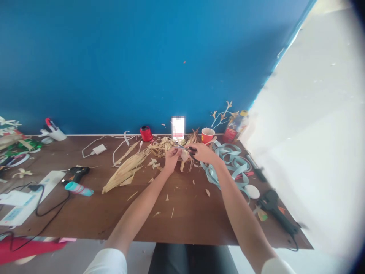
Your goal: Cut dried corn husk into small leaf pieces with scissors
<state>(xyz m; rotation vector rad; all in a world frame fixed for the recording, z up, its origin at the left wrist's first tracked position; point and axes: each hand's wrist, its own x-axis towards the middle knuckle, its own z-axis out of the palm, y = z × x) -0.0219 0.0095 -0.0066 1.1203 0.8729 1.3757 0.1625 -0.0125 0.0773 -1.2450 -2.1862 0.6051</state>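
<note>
My right hand (202, 153) is closed around a pair of scissors (192, 150) with dark handles, the blades pointing left toward my other hand. Close beside the blades, my left hand (172, 159) is pinched shut; what lies between its fingertips is too small to make out. Under and behind both hands spreads a heap of dry corn husk scraps (161, 146). A bundle of long dry husks (122, 176) lies to the left of my left hand. Small cut bits, among them a husk scrap (208, 193), are scattered on the table nearer to me.
A phone (178, 127) stands against the blue wall. Right of it are a red paper cup (208, 135), tangled light-blue ribbon (212, 175) and a glue gun (278, 213). Leftward lie a red container (146, 134), a charger (99, 149), another glue gun (78, 173) and a power strip (42, 194).
</note>
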